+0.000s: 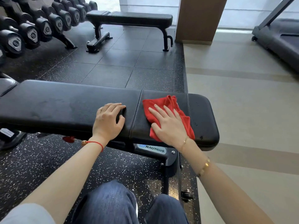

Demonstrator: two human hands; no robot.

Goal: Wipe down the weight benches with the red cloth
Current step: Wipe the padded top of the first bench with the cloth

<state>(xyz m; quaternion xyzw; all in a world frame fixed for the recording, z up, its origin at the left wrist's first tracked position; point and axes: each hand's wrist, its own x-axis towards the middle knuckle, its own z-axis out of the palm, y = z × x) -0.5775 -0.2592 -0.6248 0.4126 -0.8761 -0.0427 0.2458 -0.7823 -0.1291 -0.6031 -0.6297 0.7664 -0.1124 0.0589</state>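
Your right hand (168, 125) presses the red cloth (169, 117) flat; your left hand (108, 122) rests, holding nothing. Unwiped bench (56, 102) runs long leftward.

We're in bright, even daylight pouring from the windows (252, 12) up top, washed out white. Soft sheen on the tabletop (64, 101), faint shadows, wide-angle bending at our edges, focus sharp.

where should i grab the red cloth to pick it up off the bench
Take the bunched folds at the far edge of the cloth, coming from above. That part stands up in ridges, while the rest lies flat on the bench under the right hand, leaving little to pinch.
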